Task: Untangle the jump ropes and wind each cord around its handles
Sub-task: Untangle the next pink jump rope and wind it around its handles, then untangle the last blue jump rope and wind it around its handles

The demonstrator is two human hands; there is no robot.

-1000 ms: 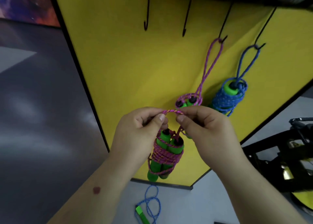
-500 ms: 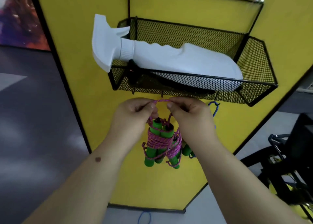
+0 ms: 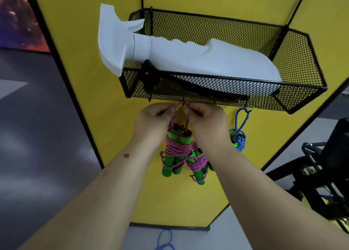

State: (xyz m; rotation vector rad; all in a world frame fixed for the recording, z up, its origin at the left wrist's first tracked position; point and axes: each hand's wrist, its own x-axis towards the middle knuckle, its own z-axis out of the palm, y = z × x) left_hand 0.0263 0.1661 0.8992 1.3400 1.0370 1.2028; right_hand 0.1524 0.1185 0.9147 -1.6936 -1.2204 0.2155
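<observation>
A pink cord loop [image 3: 181, 104] is pinched between the left hand [image 3: 154, 119] and right hand [image 3: 207, 120] just beneath the mesh basket [image 3: 302, 64], the wound pink jump rope [image 3: 176, 151] hanging below.

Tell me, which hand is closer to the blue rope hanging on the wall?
Right. The right hand is just left of the blue rope; the left hand is farther left, beyond it.

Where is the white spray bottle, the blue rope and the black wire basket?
White plastic spray bottle [image 3: 198, 59], head view, on its body.
Blue wound jump rope [image 3: 239, 138], head view, on its coiled cord.
Black wire mesh basket [image 3: 302, 64], head view, on its right wall.
</observation>
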